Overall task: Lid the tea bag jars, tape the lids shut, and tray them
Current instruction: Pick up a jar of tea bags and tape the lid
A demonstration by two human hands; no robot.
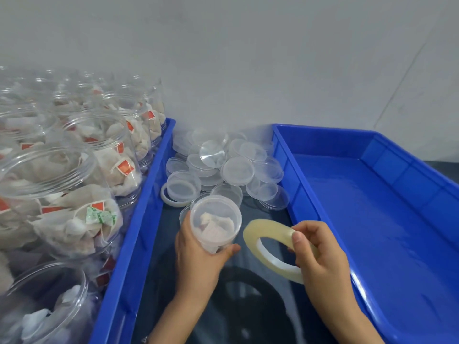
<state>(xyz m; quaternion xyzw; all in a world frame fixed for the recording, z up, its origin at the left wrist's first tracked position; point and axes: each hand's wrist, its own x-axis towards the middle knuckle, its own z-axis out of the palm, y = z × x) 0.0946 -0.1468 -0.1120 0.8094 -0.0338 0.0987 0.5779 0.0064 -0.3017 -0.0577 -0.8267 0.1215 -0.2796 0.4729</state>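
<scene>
Holding a lidded jar (215, 224) with tea bags inside, the left hand (198, 256) has its fingers wrapped around the jar's body, above the dark worktop (164, 269) between two blue trays. The right hand (320, 256) pinches a roll of clear tape (270, 247) with thumb and fingers, just beside the jar. A pile of loose lids (231, 165) lies behind them, the left tray (139, 219) is full of open jars (82, 170) of tea bags, and the right tray (372, 207) holds nothing
</scene>
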